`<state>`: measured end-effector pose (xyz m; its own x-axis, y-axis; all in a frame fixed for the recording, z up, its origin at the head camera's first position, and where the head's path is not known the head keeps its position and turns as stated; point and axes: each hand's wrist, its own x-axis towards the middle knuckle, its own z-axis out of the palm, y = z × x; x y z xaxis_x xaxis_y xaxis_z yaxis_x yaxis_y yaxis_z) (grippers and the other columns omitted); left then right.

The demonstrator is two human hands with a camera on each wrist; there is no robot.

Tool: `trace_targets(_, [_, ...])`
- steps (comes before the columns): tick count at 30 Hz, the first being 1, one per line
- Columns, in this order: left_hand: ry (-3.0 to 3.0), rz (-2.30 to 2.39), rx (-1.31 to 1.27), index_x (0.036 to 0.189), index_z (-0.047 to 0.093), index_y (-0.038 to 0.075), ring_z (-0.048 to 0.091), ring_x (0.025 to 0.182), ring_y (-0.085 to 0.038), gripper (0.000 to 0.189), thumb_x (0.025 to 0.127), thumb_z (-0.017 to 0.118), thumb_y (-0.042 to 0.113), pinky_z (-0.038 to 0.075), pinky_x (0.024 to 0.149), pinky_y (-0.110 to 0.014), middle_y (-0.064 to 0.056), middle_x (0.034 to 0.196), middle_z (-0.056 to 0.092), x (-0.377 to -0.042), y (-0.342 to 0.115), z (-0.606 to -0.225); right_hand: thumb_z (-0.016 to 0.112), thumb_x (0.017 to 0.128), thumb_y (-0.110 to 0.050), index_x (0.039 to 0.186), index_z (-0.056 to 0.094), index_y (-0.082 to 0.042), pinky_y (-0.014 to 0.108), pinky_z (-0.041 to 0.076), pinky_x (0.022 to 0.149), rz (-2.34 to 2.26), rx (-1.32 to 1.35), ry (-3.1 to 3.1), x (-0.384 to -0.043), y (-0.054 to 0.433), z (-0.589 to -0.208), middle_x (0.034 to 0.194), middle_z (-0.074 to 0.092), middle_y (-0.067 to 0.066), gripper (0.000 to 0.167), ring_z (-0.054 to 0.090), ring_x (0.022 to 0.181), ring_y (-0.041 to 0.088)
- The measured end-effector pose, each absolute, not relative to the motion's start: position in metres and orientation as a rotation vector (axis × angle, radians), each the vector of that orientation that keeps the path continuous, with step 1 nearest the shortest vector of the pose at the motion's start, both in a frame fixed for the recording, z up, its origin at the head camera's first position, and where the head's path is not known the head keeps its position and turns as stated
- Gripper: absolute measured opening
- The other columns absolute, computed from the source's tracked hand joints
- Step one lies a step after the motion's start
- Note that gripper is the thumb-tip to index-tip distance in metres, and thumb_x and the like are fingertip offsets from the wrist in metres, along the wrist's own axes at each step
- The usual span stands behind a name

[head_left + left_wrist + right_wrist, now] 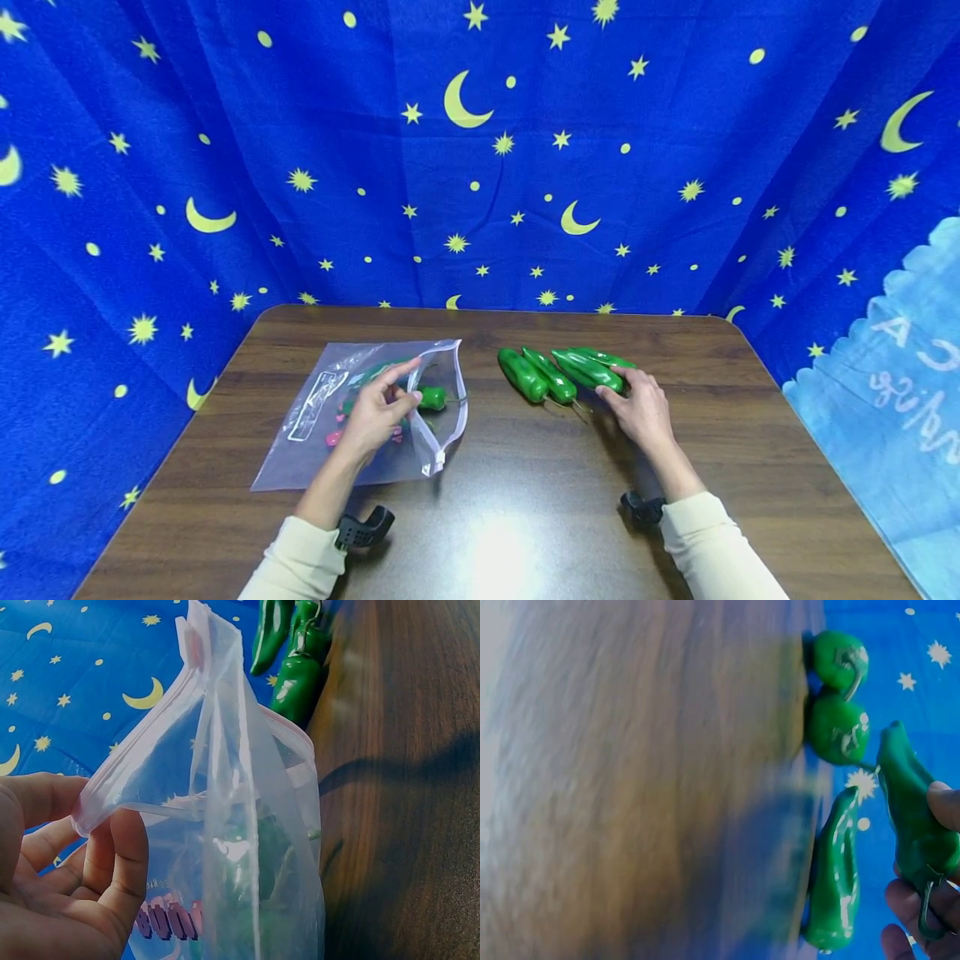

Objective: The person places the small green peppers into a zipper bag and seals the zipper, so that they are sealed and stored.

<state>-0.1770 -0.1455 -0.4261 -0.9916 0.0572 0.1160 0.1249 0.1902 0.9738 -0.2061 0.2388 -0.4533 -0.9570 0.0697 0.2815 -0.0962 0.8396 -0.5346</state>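
Observation:
My left hand (pixel 371 417) pinches the opening edge of a clear zip bag (pixel 300 462) between thumb and fingers, as the left wrist view shows. The bag lies on the table with its mouth spread toward the right. Inside it is a green pepper (pixel 431 398), its stem pointing at the mouth; more green shows dimly through the plastic. On the right, my right hand (pixel 647 410) grips a glossy green pepper (pixel 915 814) around its stem end. Another pepper (pixel 835 881) lies beside the held one, and two more peppers (pixel 522 377) (pixel 551 375) lie side by side to its left.
The brown wooden table (pixel 540 475) carries everything. A blue curtain (pixel 337 125) with moons and stars stands behind it and along the sides. Black wrist mounts (pixel 365 527) sit under both wrists. The bag's slider (pixel 435 463) is at the near corner of its mouth.

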Motion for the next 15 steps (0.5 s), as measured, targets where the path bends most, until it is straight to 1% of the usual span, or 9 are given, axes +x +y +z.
trace_targets(6, [-2.401, -1.950, -0.172, 0.135, 0.052, 0.010, 0.045, 0.060, -0.005, 0.053, 0.084, 0.061, -0.002, 0.040, 0.048, -0.017, -0.003, 0.075, 0.047, -0.177, -0.146, -0.428, 0.071, 0.081, -0.026, 0.122, 0.059, -0.003, 0.054, 0.041, 0.092, 0.842, 0.090, -2.694, -0.203, 0.230, -0.450, 0.122, 0.059, 0.025, 0.049, 0.053, 0.109, 0.040])
trace_targets(10, [-2.404, -1.947, -0.169, 0.134, 0.052, 0.010, 0.045, 0.060, -0.005, 0.052, 0.085, 0.061, -0.002, 0.042, 0.048, -0.019, -0.003, 0.075, 0.047, -0.178, -0.146, -0.428, 0.073, 0.080, -0.025, 0.119, 0.062, -0.003, 0.054, 0.041, 0.095, 0.856, 0.137, -2.671, -0.201, 0.223, -0.448, 0.120, 0.061, 0.023, 0.047, 0.054, 0.112, 0.040])
trace_targets(15, [-2.401, -1.943, -0.172, 0.134, 0.052, 0.010, 0.045, 0.060, -0.005, 0.052, 0.084, 0.061, -0.002, 0.042, 0.048, -0.019, -0.003, 0.076, 0.047, -0.177, -0.146, -0.428, 0.073, 0.079, -0.025, 0.119, 0.062, -0.004, 0.055, 0.039, 0.099, 0.868, 0.160, -2.662, -0.199, 0.216, -0.446, 0.120, 0.060, 0.023, 0.046, 0.052, 0.117, 0.039])
